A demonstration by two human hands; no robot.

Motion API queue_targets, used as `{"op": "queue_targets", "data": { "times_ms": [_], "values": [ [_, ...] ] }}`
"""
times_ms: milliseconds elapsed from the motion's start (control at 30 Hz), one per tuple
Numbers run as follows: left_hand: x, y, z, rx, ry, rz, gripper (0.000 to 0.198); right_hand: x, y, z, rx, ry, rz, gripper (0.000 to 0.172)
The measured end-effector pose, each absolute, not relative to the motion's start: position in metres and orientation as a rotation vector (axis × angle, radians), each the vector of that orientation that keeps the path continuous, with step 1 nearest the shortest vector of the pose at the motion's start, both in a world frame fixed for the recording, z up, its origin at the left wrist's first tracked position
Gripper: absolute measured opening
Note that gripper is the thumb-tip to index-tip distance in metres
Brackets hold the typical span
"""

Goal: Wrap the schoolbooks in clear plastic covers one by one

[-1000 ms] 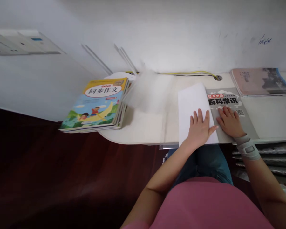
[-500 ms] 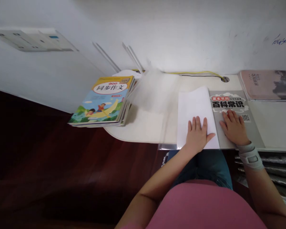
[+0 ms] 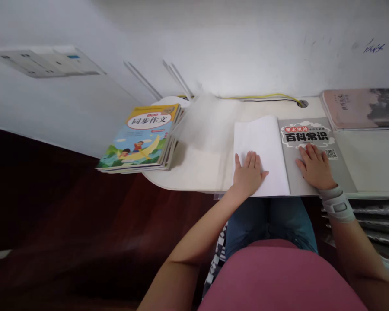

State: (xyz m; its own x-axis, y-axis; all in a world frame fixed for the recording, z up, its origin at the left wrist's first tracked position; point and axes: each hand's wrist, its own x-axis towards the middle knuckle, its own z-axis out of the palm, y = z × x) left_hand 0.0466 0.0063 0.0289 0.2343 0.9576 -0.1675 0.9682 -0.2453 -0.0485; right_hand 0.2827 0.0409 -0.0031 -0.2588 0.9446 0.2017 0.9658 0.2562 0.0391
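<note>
An opened book lies at the desk's front edge, with a white inside page (image 3: pixel 259 136) on its left and a grey cover (image 3: pixel 335 172) with Chinese lettering on its right. My left hand (image 3: pixel 249 173) rests on the white page, palm down, fingers spread. On the grey cover, below the black title, lies my right hand (image 3: pixel 315 167), also flat with fingers apart; a grey wrist brace (image 3: pixel 337 205) wraps that wrist. A clear plastic sheet (image 3: pixel 209 123) spreads to the left of the page, its far edge lifted and hard to make out.
At the left end of the white desk (image 3: pixel 194 172) sits a stack of colourful books (image 3: pixel 139 140), overhanging the edge. Another pinkish book (image 3: pixel 356 108) lies at the back right. A yellow cable (image 3: pixel 262 96) runs along the wall. Grey packages (image 3: pixel 376 224) lie under the desk.
My left hand has slid leftward over the white page, towards its outer edge. My right hand stays on the grey cover. The view has shifted slightly.
</note>
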Motion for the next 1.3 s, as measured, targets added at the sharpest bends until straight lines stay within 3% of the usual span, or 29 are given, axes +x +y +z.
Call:
{"op": "queue_targets", "data": {
  "times_ms": [233,433,600,1300],
  "values": [
    [0.046,0.003,0.04,2.45,1.911,-0.234,0.054,0.28,0.041,-0.002,-1.827,-2.359,-0.243,0.054],
    [0.106,0.005,0.052,2.534,1.79,0.219,0.052,0.281,0.041,-0.003,-1.825,-2.355,-0.224,0.054],
    [0.144,0.012,0.042,2.462,1.736,0.13,0.05,0.282,0.041,-0.001,-1.839,-2.38,-0.226,0.053],
    [0.114,0.004,0.005,2.441,1.837,0.193,0.054,0.283,0.041,-0.002,-1.826,-2.373,-0.229,0.055]
  ]
}}
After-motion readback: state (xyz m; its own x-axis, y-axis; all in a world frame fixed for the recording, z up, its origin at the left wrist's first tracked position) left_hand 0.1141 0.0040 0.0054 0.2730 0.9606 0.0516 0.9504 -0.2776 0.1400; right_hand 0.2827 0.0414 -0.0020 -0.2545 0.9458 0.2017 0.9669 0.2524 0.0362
